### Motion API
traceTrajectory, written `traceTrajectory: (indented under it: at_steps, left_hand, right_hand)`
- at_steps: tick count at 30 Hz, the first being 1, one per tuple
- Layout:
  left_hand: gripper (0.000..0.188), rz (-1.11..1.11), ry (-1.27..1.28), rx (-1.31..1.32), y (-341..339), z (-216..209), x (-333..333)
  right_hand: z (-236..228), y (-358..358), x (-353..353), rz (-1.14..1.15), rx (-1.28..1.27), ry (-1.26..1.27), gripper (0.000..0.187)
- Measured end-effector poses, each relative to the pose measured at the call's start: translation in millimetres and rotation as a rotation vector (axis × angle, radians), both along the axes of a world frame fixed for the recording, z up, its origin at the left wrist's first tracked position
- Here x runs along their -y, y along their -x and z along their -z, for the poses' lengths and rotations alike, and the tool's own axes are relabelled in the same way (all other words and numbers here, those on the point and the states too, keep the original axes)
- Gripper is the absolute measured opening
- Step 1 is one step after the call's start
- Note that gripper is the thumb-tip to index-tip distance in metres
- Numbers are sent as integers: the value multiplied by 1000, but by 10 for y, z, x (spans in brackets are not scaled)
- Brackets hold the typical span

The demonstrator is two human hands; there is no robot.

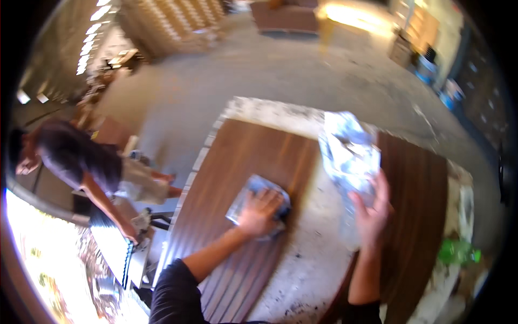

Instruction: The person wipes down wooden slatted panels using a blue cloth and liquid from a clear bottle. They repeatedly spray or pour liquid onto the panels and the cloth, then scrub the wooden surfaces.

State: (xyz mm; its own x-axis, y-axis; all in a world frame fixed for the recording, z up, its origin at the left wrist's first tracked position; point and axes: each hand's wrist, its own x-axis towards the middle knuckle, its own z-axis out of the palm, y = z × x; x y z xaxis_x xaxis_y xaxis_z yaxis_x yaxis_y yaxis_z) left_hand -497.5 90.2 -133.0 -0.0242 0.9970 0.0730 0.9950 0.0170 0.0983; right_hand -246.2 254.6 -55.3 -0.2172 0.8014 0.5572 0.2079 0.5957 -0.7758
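Note:
On a brown wood panel (232, 156) with lengthwise grooves, my left hand (260, 212) presses down on a crumpled grey-white cloth (239, 202). Its fingers curve over the cloth, and a dark patch shows at the cloth's right edge. My right hand (372, 208) grips a shiny, see-through plastic bag (349, 148) by its lower right side. The bag is above the pale strip of the table (302, 270), between the left panel and a darker brown panel (413, 200). Glare and blur hide what is inside the bag.
A green plastic bottle (456, 252) lies by the table's right edge. At left, another person (81, 156) bends over a white-topped work surface (110, 251). Blue-and-white containers (426, 69) stand by the far right wall; a brown sofa-like piece (285, 17) is at the back.

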Motion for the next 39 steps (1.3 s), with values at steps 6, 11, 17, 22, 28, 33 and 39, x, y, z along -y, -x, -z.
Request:
traceTrajectory:
  at_steps: [6,11,17,22,28,33,39]
  left_hand:
    - [67,-125,-72,83,148,-29,-1540]
    - [67,-276,-77,190,71,179,-2118]
    - [70,-102,63,188,-18,89,173]
    - [72,-63,166,156,-421,-124,1300]
    - [71,-76,-4,76,-11,65,-397]
    - [59,-259,-62,49,190,71,-1713]
    - [67,-123,17,136,-217,-42,100]
  right_hand:
    - [-49,-132,65,-33,1,76,65]
    - [2,-153,128,-5,55,92,66]
    - [130,204,67,-27,-9,15,64]
    - [-72,29,57,46,113,-94,64]
    - [-64,-52,55,27,44,-136,65]
    - [-25,66,86,35,72,-145,66]
    - [-9,-33,69,19,28,-30,67]
